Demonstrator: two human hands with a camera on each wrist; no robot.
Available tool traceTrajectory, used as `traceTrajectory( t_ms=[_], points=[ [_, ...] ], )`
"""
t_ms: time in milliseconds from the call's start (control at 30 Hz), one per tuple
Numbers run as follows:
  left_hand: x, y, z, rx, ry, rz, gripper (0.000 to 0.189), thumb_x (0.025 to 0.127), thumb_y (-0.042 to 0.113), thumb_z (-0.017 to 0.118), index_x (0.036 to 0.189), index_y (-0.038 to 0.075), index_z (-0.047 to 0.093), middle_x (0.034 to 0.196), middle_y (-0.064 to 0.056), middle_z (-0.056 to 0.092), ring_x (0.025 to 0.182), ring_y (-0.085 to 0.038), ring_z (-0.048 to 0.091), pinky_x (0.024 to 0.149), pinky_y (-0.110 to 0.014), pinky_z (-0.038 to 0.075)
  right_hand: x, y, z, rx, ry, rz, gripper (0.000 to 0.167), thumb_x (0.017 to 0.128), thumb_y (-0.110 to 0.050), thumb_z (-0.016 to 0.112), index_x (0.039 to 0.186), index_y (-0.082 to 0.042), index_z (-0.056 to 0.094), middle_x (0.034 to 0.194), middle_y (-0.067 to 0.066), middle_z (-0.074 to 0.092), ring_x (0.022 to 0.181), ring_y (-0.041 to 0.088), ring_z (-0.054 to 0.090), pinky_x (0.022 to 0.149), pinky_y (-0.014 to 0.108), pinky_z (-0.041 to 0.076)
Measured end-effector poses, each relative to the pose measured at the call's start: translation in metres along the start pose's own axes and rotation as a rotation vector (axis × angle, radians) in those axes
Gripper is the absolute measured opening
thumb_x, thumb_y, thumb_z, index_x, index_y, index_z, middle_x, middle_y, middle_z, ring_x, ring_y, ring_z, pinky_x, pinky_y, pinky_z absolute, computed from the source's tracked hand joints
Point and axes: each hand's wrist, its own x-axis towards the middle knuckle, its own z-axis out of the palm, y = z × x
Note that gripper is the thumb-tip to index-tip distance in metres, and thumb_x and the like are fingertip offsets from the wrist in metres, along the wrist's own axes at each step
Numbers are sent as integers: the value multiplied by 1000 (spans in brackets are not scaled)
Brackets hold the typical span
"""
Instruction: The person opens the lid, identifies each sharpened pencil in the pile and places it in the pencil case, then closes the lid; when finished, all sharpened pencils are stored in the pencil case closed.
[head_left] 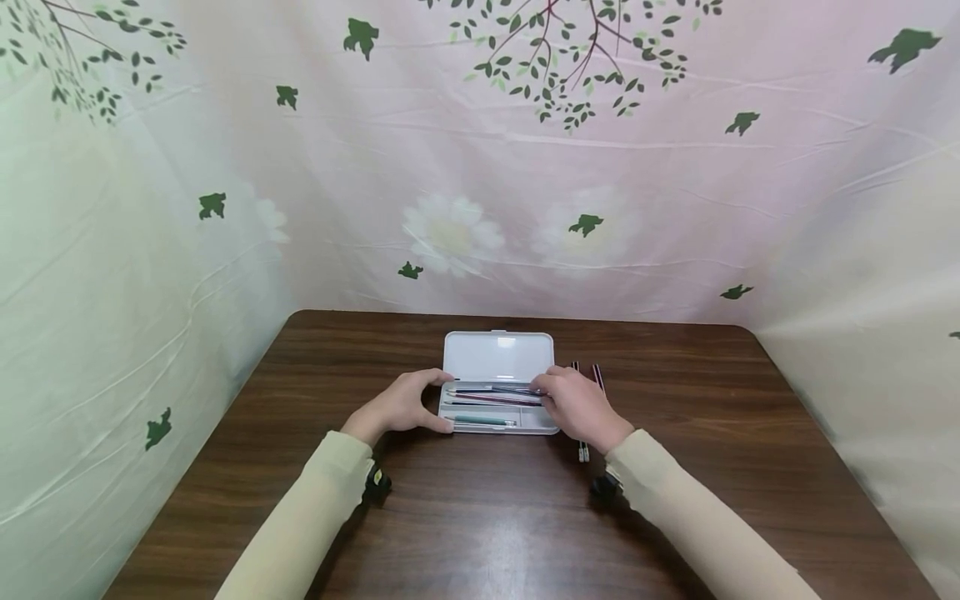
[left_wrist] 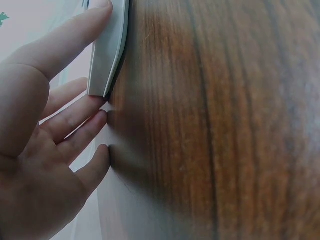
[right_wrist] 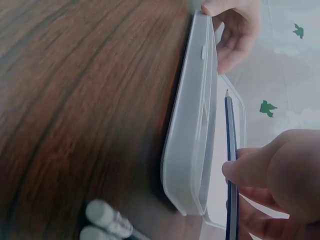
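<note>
An open white pencil case [head_left: 498, 354] lies on the table, its lid tipped back. My left hand [head_left: 401, 404] holds the case's left end, the thumb by the front corner and the fingers spread behind it, as the left wrist view also shows. Several pencils lie in the rear compartment, among them a dark red pencil [head_left: 491, 400]. A green pencil [head_left: 480, 420] lies in the front one. Over the case's right end, my right hand [head_left: 581, 404] pinches a dark blue and grey striped pencil [right_wrist: 231, 125] between thumb and fingers, its sharpened tip pointing left.
Beside the case on the right lie more pencils, partly under my right hand, with white eraser ends [head_left: 583, 454] toward me and a dark end [head_left: 597, 375] farther back. The wooden table [head_left: 487, 517] meets a patterned cloth [head_left: 480, 167] at the back and sides.
</note>
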Motion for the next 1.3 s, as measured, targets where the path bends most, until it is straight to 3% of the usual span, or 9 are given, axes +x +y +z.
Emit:
traceTrajectory(
  t_ms=[800, 1300],
  points=[
    [1, -1, 0, 9, -3, -9, 85, 72, 38, 99, 145, 16, 60, 141, -3, 64, 136, -23, 54, 118, -48, 41, 26, -25, 25, 30, -89, -32, 30, 95, 3, 70, 114, -17, 82, 98, 4, 73, 88, 23, 67, 72, 41, 59],
    [0, 0, 0, 8, -5, -17, 84, 73, 38, 99, 145, 16, 60, 141, -3, 64, 135, -23, 54, 118, -48, 40, 41, -29, 35, 143, -105, -21, 24, 99, 0, 68, 111, -15, 83, 105, -1, 77, 100, 17, 71, 91, 39, 59]
  ],
)
